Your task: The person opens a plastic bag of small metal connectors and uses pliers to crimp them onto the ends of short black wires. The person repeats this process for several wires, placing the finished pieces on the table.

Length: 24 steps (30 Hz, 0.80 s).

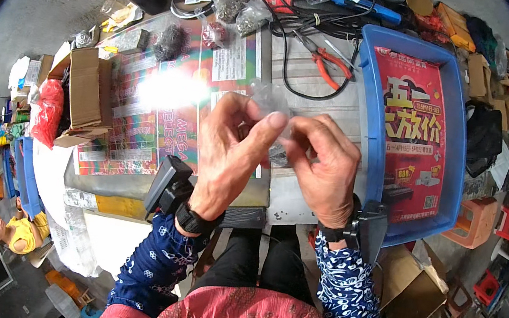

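My left hand (230, 149) and my right hand (326, 169) meet above the middle of the table. Between their fingertips is a small clear plastic bag (268, 96), its crumpled film rising past my left fingers. The left thumb and forefinger pinch the bag. My right fingers close on its edge beside the left thumb; what else they grip is hidden. Whether the bag contains anything is too unclear to tell. Beyond my hands lie pliers with red handles (333, 72) and a looped black cable (286, 66).
A blue tray (364, 116) lined with a red printed sheet (402, 147) stands at right. A colourful printed board (120, 140) covers the left side, with a cardboard box (90, 90) at its edge. Small bags of parts (229, 4) sit at the back. A person in yellow (26, 234) is far left.
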Motion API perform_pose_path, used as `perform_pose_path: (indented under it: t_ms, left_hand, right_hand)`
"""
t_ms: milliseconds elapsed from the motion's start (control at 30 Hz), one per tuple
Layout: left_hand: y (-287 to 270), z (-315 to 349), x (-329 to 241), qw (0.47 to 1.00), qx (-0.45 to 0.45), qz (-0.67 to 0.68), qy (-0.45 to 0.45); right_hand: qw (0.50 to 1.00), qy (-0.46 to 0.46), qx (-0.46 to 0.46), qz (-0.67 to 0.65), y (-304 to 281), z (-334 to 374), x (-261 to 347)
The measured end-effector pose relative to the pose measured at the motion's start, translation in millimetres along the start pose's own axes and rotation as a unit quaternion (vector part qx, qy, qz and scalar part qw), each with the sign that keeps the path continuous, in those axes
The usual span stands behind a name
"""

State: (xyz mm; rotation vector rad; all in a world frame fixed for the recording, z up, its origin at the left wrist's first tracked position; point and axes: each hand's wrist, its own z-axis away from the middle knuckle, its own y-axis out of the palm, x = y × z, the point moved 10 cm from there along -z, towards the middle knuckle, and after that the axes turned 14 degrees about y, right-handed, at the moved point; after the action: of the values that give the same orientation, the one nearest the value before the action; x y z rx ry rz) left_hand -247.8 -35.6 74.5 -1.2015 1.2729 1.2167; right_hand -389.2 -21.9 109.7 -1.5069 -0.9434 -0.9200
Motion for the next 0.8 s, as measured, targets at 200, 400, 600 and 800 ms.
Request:
perform_pose_path:
  t_ms: [200,400,600,800]
  left_hand:
    - [4.7,4.0,15.0,0.982,0.015,0.167,-0.082]
    - [-5.6,23.8,25.9,0.947,-0.040,0.290,-0.131]
    - [-6.1,22.1,12.1,0.956,-0.003,0.285,-0.074]
    - [-5.1,27.6,8.1,0.967,-0.013,0.243,-0.070]
  right_hand:
    - [0.998,0.035,0.049,-0.023,6.1,7.4,-3.7]
    - [0.980,0.116,0.114,-0.115,3.3,7.4,-19.1]
    - [0.998,0.026,0.003,-0.055,-40.6,0.1,20.8]
    - [0.991,-0.111,0.078,0.020,-4.4,9.1,68.4]
